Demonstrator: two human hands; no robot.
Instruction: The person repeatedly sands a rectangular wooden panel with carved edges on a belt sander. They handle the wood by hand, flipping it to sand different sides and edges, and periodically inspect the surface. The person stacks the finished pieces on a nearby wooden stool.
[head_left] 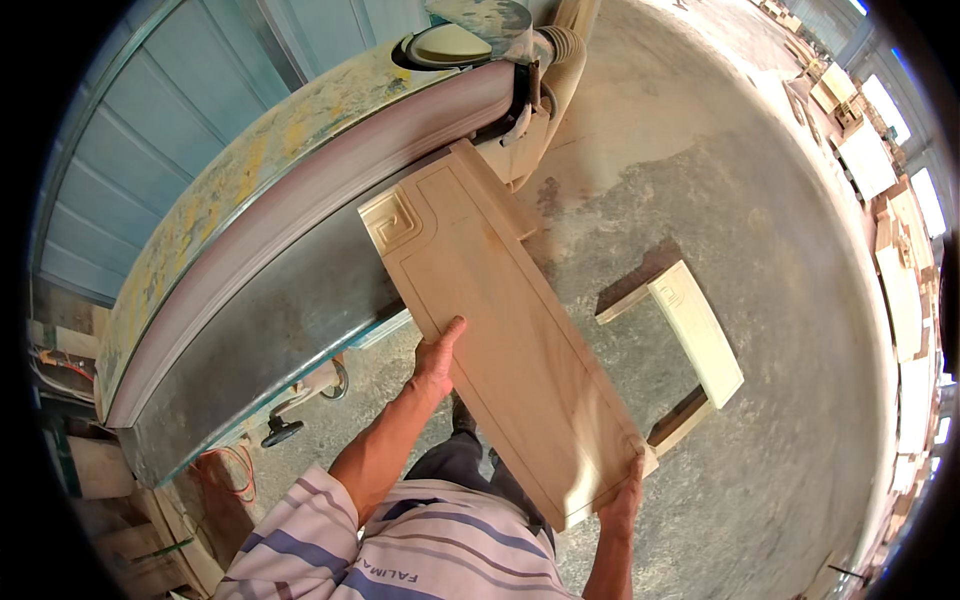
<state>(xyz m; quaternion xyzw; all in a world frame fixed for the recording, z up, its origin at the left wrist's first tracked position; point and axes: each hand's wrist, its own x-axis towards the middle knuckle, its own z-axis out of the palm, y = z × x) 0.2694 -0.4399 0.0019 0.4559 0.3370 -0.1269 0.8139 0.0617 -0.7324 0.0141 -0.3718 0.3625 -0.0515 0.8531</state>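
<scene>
Tan wood crosses the middle of my feed: a long panel [510, 330] slanting between both hands, its far end near the pinkish belt [330, 170] and overlapping the grey metal table [290, 330] (whether it rests there, I can't tell remotely). I see the left hand [436, 362] clamped on its left edge, thumb on top; the right hand [624, 497] grips the near right corner. A paler U-shaped piece [705, 335] sits on the concrete floor [800, 300].

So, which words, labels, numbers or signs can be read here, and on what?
Shirt: one word of dark lettering, not copied out here.
Board, machine: no text I can make out.
Far stacks: too small to tell.
</scene>
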